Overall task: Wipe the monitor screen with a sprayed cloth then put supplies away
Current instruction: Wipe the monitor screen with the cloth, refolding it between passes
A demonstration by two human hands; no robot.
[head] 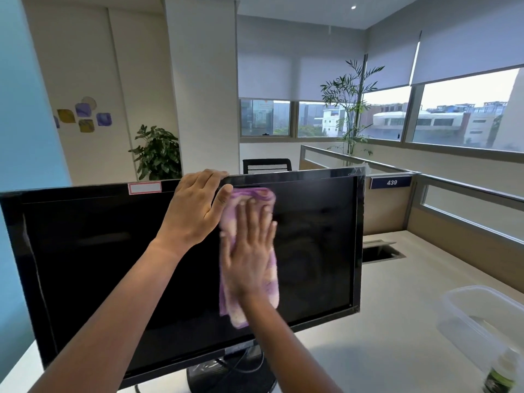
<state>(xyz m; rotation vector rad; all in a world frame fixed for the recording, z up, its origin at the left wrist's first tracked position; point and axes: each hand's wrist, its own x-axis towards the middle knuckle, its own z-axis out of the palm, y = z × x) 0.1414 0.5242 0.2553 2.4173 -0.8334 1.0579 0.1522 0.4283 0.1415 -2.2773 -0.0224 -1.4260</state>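
Observation:
A black monitor (99,265) stands on the desk, its screen dark. My left hand (195,211) grips the monitor's top edge, fingers curled over the bezel and thumb on the front. My right hand (249,251) lies flat with straight fingers, pressing a purple and cream cloth (269,275) against the right half of the screen. The cloth hangs in a long strip from near the top bezel down past my wrist. A spray bottle (500,373) with a green label stands at the lower right corner of the desk.
A clear plastic tub (453,313) sits on the white desk (397,321) to the right of the monitor, behind the spray bottle. A cable opening (381,252) lies in the desk beyond the monitor. Partition walls with a sign 439 (391,182) close off the back.

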